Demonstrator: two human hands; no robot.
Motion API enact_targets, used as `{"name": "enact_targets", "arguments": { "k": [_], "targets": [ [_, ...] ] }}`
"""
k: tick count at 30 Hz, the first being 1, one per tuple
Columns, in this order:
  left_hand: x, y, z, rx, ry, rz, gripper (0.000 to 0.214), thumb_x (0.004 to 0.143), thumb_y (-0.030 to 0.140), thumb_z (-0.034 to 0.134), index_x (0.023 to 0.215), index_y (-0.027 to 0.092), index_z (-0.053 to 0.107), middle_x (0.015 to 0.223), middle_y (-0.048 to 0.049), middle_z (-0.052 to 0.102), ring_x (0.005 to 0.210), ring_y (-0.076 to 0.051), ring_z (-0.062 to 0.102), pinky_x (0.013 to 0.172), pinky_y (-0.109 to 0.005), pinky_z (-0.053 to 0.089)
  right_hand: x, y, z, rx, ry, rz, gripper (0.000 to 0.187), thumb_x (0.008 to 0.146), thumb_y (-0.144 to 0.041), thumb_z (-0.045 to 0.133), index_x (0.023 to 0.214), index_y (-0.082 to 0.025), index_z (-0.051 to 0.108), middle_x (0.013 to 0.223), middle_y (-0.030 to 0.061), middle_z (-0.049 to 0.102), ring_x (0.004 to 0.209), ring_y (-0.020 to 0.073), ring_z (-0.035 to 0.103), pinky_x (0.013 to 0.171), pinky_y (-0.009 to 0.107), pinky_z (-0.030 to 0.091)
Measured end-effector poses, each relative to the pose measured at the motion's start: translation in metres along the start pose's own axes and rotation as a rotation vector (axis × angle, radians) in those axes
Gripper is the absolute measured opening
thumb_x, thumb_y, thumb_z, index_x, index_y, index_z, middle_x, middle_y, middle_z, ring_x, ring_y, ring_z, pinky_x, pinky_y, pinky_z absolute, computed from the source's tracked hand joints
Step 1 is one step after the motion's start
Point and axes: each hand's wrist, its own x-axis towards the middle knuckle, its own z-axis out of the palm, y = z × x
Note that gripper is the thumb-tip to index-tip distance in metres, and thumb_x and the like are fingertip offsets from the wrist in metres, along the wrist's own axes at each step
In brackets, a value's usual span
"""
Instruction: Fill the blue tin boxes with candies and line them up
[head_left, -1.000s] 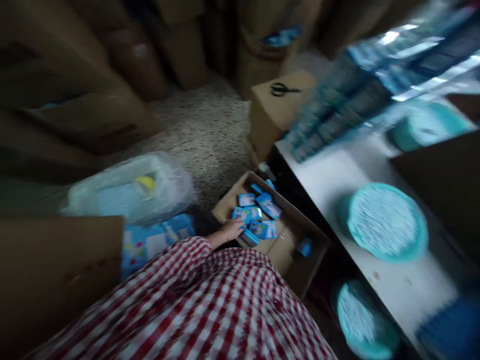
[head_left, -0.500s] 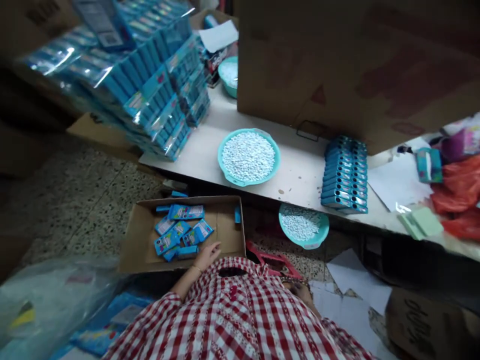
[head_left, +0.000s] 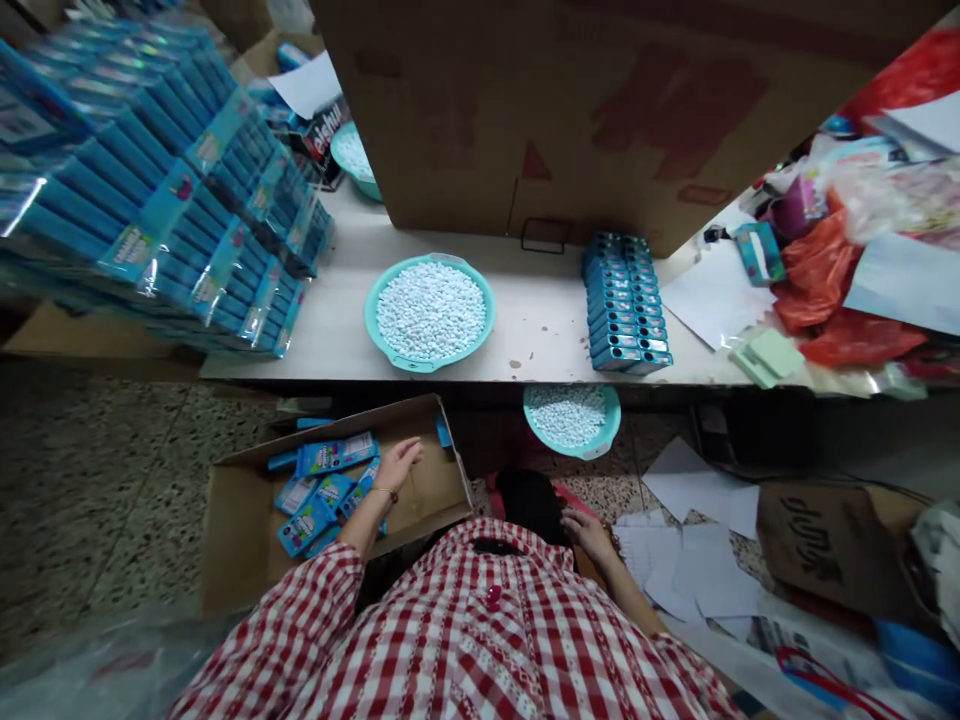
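Note:
My left hand [head_left: 397,465] hangs open over a shallow cardboard box [head_left: 420,505], just right of a loose pile of blue-and-white packets [head_left: 319,495]. It holds nothing, and a thin bracelet circles its wrist. My right hand [head_left: 589,535] is low beside my red-checked front, near a dark object [head_left: 529,505] and a red plastic piece [head_left: 570,495]. Nothing shows in its fingers. My own body hides the near side of the box.
A white table [head_left: 525,340] carries a teal bowl of white tablets [head_left: 430,312], rows of blue boxes [head_left: 622,305] and shrink-wrapped blue packs [head_left: 165,200]. A large carton [head_left: 570,120] stands behind. Another teal bowl [head_left: 570,420] sits below the table edge; paper sheets [head_left: 690,570] lie on the floor.
The view has swung from the carton-lined floor to face the table. My left hand has moved further into the box, and my right hand now shows more fully.

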Motion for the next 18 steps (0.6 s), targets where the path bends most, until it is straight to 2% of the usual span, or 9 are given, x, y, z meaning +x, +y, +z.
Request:
{"name": "enact_targets", "arguments": {
  "k": [4,7,9,11,14,16,18],
  "targets": [
    [0.001,0.01,0.033,-0.149,0.057,-0.027,0.043,0.071,0.036,0.065,0.106,0.011,0.059,0.095,-0.0123,0.068,0.07,-0.012,0.065,0.063,-0.021,0.048,0.027,-0.035,-0.026,-0.012,-0.092,-0.073,0.039,0.055,-0.04,0.063,0.084,-0.014,0.069,0.073,0.0068,0.066,0.064,0.0175,0.058,0.061,0.03,0.046],
    [0.007,0.022,0.057,-0.294,0.136,-0.022,0.044,0.078,0.033,0.06,0.116,0.012,0.053,0.104,-0.0148,0.065,0.074,-0.012,0.066,0.064,-0.021,0.049,0.055,-0.07,-0.055,-0.043,-0.267,-0.131,0.045,0.06,-0.045,0.062,0.093,-0.014,0.068,0.079,0.0074,0.067,0.067,0.0169,0.059,0.064,0.03,0.047],
    [0.013,0.033,0.07,-0.378,0.251,-0.008,0.046,0.082,0.034,0.056,0.123,0.015,0.047,0.114,-0.0163,0.061,0.082,-0.013,0.066,0.069,-0.022,0.05,0.085,-0.108,-0.071,-0.129,-0.379,-0.218,0.045,0.063,-0.046,0.061,0.093,-0.014,0.067,0.083,0.008,0.068,0.07,0.0177,0.06,0.066,0.031,0.048],
    [0.018,0.046,0.08,-0.427,0.37,0.011,0.049,0.085,0.036,0.052,0.129,0.018,0.042,0.124,-0.0166,0.055,0.095,-0.016,0.064,0.074,-0.023,0.05,0.12,-0.16,-0.079,-0.237,-0.452,-0.37,0.041,0.065,-0.045,0.059,0.092,-0.015,0.068,0.085,0.0082,0.068,0.074,0.0188,0.061,0.069,0.032,0.048],
    [0.022,0.066,0.095,-0.417,0.476,0.029,0.054,0.087,0.046,0.045,0.134,0.021,0.034,0.135,-0.0158,0.045,0.11,-0.018,0.057,0.082,-0.024,0.049,0.167,-0.245,-0.067,-0.338,-0.506,-0.591,0.035,0.069,-0.04,0.056,0.091,-0.016,0.068,0.085,0.0073,0.068,0.077,0.0187,0.061,0.076,0.034,0.048],
    [0.021,0.078,0.103,-0.388,0.506,0.021,0.057,0.087,0.05,0.042,0.135,0.022,0.032,0.138,-0.0158,0.041,0.115,-0.02,0.054,0.084,-0.025,0.049,0.19,-0.292,-0.047,-0.345,-0.518,-0.637,0.032,0.07,-0.035,0.055,0.091,-0.015,0.068,0.083,0.0066,0.068,0.076,0.0177,0.06,0.075,0.034,0.048],
    [0.018,0.088,0.106,-0.371,0.539,0.008,0.057,0.087,0.049,0.043,0.135,0.021,0.033,0.139,-0.0161,0.04,0.118,-0.021,0.051,0.086,-0.027,0.049,0.203,-0.327,-0.021,-0.327,-0.518,-0.627,0.03,0.07,-0.031,0.054,0.093,-0.014,0.067,0.082,0.0063,0.067,0.075,0.0166,0.06,0.072,0.032,0.049]
  ]
}}
